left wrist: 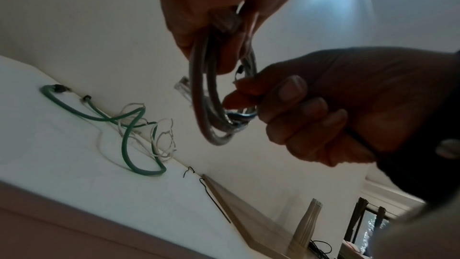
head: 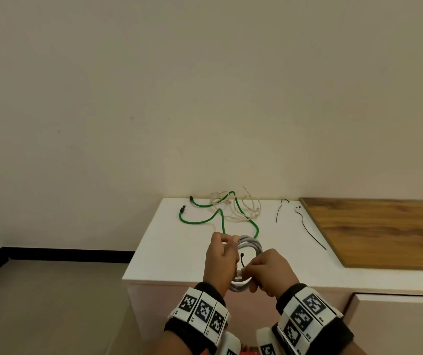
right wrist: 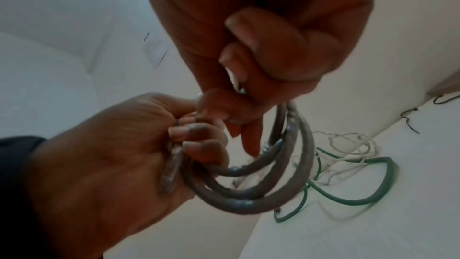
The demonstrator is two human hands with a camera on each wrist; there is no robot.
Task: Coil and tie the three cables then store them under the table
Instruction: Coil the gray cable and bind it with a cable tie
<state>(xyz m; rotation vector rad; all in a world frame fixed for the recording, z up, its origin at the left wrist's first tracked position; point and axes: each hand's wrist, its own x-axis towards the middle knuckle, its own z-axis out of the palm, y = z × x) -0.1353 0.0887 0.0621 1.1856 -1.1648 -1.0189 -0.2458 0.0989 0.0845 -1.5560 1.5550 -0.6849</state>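
A grey cable [head: 252, 244] is wound into a coil and held up over the front of the white table [head: 169, 254]. My left hand [head: 228, 241] grips the coil's left side [right wrist: 248, 194]. My right hand [head: 251, 272] pinches a black zip tie [head: 242, 260] against the coil's right side [left wrist: 209, 109]. The tie's tail runs back through the curled fingers [left wrist: 358, 139]. A green cable [head: 205, 219] and a thin white cable [head: 242, 207] lie loose and tangled together at the back of the table.
Two more black zip ties [head: 280, 210] [head: 310, 230] lie on the table to the right of the loose cables. A wooden board [head: 384, 231] covers the right side. The wall stands just behind the table, and grey floor [head: 51, 303] lies to the left.
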